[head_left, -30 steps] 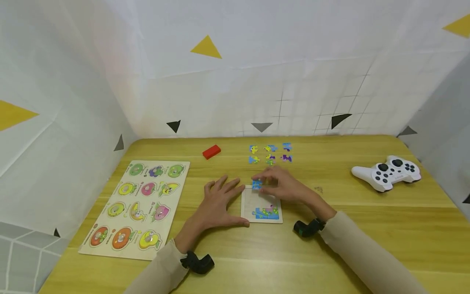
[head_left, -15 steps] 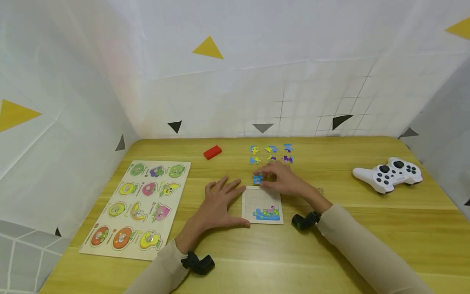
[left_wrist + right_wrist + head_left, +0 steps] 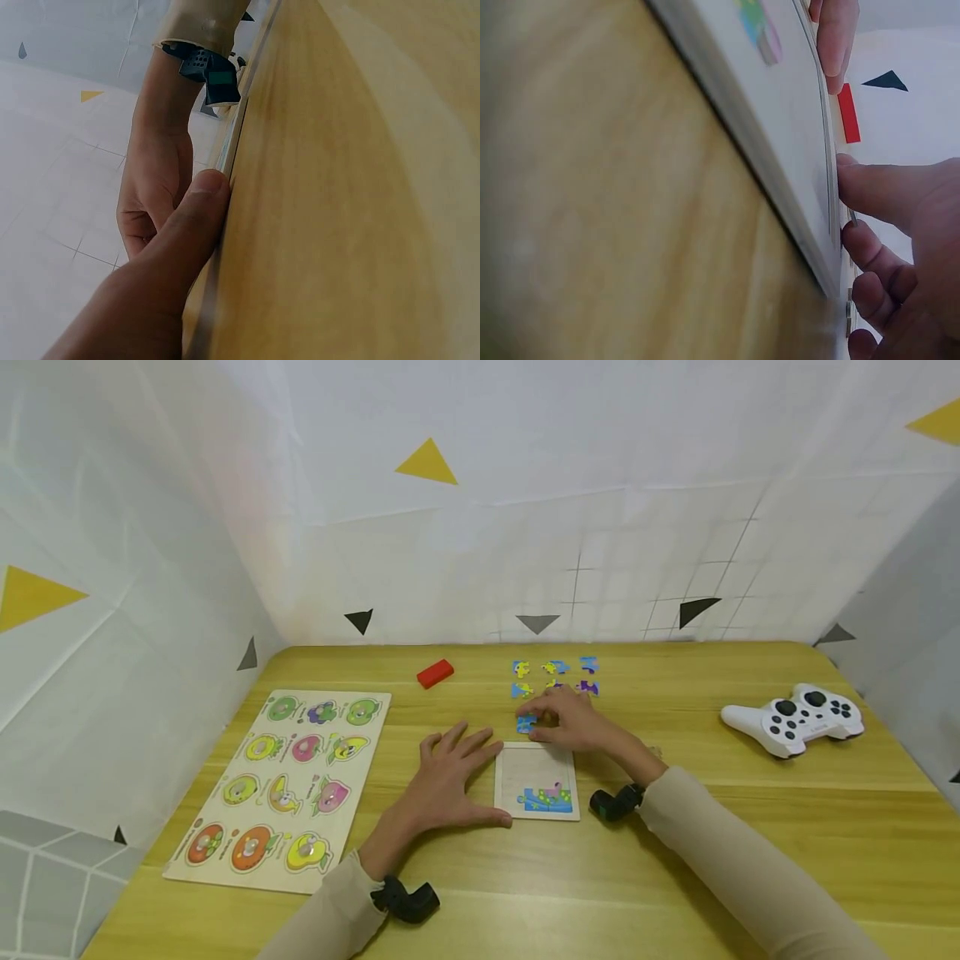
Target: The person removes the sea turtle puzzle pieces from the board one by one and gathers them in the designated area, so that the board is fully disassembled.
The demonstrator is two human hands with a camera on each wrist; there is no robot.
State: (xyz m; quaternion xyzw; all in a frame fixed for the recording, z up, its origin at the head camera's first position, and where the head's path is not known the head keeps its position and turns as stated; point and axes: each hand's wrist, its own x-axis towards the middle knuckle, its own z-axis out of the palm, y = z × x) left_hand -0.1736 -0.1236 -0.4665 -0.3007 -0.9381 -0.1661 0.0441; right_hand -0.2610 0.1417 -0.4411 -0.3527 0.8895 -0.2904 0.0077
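My right hand [image 3: 573,720] pinches a blue puzzle piece [image 3: 526,724] between thumb and fingers, just beyond the far edge of a small wooden puzzle tray [image 3: 510,768]. Seen from the right wrist, only a thin edge of the piece shows between thumb and finger. Inside the tray, joined pieces [image 3: 545,800] in blue, green and pink fill the near right part. My left hand [image 3: 448,781] lies with its fingers spread at the tray's left side, the forefinger near the far corner and the thumb [image 3: 202,199] against the near corner.
Several loose puzzle pieces [image 3: 522,668] lie in two rows beyond my right hand, some partly hidden by it. A red block [image 3: 435,673] is to their left. At far left lies a fruit peg board [image 3: 300,762]; a white game controller [image 3: 797,720] sits at right.
My right hand has moved the blue piece from over the tray's far edge slightly away, onto or above the table beyond it. The left hand stays in place.
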